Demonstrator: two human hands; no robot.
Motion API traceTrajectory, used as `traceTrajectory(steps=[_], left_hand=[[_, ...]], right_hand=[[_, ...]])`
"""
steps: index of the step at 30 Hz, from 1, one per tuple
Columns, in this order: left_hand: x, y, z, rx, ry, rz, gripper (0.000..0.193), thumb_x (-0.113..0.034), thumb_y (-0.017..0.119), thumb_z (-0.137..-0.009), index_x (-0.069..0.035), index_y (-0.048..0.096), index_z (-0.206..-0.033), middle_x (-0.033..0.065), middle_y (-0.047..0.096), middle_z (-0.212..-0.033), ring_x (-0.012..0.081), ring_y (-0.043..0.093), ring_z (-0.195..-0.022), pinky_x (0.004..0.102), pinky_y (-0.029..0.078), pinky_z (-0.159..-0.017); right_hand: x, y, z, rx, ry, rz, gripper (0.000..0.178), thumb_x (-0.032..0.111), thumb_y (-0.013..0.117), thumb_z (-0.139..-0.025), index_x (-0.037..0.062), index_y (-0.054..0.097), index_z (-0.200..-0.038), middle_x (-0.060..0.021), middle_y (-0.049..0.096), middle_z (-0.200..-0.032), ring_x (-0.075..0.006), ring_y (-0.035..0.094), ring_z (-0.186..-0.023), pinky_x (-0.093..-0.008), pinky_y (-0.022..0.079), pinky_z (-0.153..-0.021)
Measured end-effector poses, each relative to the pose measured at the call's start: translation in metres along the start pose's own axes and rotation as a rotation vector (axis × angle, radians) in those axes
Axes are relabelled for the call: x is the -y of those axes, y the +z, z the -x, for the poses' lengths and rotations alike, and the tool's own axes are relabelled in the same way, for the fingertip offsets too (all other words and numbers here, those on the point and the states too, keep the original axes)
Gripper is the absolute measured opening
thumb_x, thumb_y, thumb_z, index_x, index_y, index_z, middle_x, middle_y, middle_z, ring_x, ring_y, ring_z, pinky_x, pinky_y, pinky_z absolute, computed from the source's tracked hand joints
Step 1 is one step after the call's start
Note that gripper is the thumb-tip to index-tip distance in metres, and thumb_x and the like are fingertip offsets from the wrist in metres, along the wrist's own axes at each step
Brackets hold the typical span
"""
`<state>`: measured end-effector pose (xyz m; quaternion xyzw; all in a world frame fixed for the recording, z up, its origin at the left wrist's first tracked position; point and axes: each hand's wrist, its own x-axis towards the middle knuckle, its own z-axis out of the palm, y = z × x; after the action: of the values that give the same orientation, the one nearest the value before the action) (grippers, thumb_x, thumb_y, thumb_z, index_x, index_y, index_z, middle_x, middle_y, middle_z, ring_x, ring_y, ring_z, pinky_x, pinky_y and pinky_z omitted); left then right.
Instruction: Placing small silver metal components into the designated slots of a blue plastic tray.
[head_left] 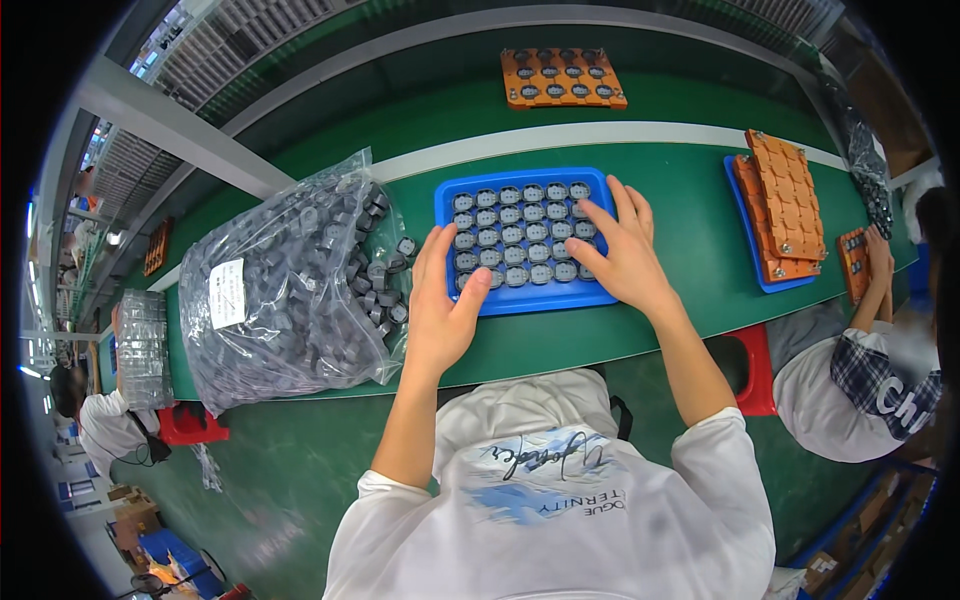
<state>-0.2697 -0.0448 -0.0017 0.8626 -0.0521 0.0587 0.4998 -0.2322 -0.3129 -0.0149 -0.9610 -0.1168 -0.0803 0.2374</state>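
Observation:
A shallow blue tray (545,300) lies on the green bench before me, with several rows of small round grey plastic parts (512,235) set upright in it. My left hand (440,315) is at the tray's left edge, fingers stretched along the rim and thumb apart over the lower left corner. My right hand (637,262) lies at the right side with spread fingers; its thumb and index finger reach over the right-hand columns of parts. Both hands look open. Whether the right fingertips touch single parts, I cannot tell.
A large clear bag (285,300) of loose grey parts stands left of the tray, spilling some onto the bench. An orange fixture (563,80) sits at the back. Orange plates (785,200) are stacked on another blue tray at right. A co-worker (850,390) sits at far right.

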Motion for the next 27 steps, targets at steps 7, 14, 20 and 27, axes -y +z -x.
traceTrajectory(steps=[7,14,20,27], left_hand=[[0.005,-0.002,-0.017,0.038,-0.104,0.3,0.07,-0.035,0.066,-0.099,0.002,0.04,-0.152,0.0278,0.04,-0.157,0.0373,0.036,-0.148,0.0454,0.031,-0.12],[-0.006,-0.003,-0.028,-0.035,-0.179,0.575,0.063,-0.024,0.058,-0.105,0.003,0.032,-0.156,0.029,0.032,-0.161,0.0331,0.032,-0.151,0.04,0.026,-0.123],[-0.004,0.003,-0.032,-0.048,-0.214,0.579,0.062,-0.022,0.056,-0.106,0.004,0.032,-0.156,0.0291,0.03,-0.162,0.0321,0.029,-0.152,0.0398,0.025,-0.124],[-0.004,0.001,-0.03,-0.056,-0.222,0.586,0.061,-0.021,0.056,-0.106,0.005,0.031,-0.155,0.0292,0.029,-0.162,0.0324,0.028,-0.153,0.0401,0.023,-0.124]], right_hand=[[-0.007,-0.002,-0.002,-0.112,0.224,-0.3,0.055,0.025,0.069,-0.095,-0.0025,0.057,-0.141,-0.0223,0.059,-0.133,-0.0313,0.057,-0.117,-0.0395,0.047,-0.102],[-0.012,-0.01,-0.012,0.065,0.38,-0.614,0.052,0.025,0.065,-0.096,-0.0037,0.058,-0.139,-0.0211,0.062,-0.133,-0.0301,0.066,-0.103,-0.0392,0.053,-0.094],[-0.001,-0.005,-0.021,0.033,0.262,-0.253,0.058,0.032,0.068,-0.094,-0.0027,0.058,-0.139,-0.027,0.043,-0.15,-0.0369,0.056,-0.128,-0.0431,0.048,-0.105],[0.004,0.001,-0.022,0.009,0.23,-0.189,0.062,0.035,0.069,-0.092,-0.0044,0.058,-0.139,-0.0287,0.041,-0.152,-0.044,0.044,-0.139,-0.0479,0.04,-0.114]])
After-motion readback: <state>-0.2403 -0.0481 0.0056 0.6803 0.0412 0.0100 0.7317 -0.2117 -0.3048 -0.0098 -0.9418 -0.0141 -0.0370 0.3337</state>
